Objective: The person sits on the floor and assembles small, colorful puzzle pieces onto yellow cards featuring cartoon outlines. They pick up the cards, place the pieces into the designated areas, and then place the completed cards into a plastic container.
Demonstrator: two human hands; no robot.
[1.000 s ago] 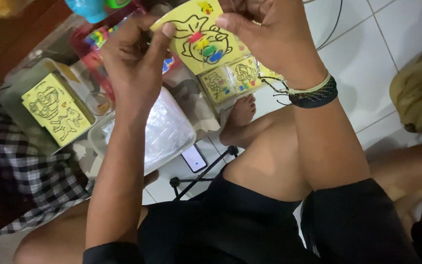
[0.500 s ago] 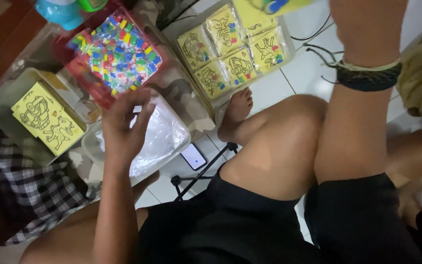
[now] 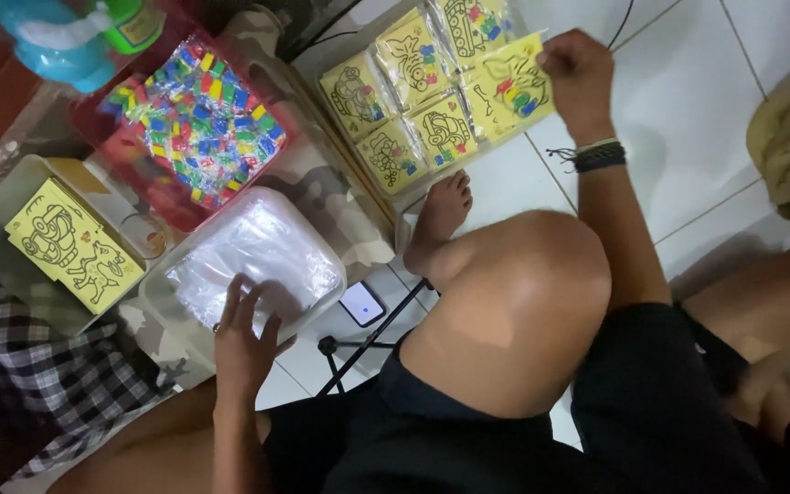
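Yellow card point(image 3: 510, 88) pinched by right hand point(image 3: 578, 78); left hand point(image 3: 247, 334) open, flat on crinkly, probably plastic, sleeves point(image 3: 253, 256).

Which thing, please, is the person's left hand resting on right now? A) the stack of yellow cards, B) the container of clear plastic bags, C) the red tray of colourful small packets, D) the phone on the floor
B: the left hand lies with fingers spread on the container of clear plastic bags.

Seated person, bare-armed and barefoot, in black shorts point(image 3: 468, 430); right hand point(image 3: 578, 78) with stacked dark and pale cord wristbands point(image 3: 599, 155); left hand point(image 3: 244, 334) wearing a ring.
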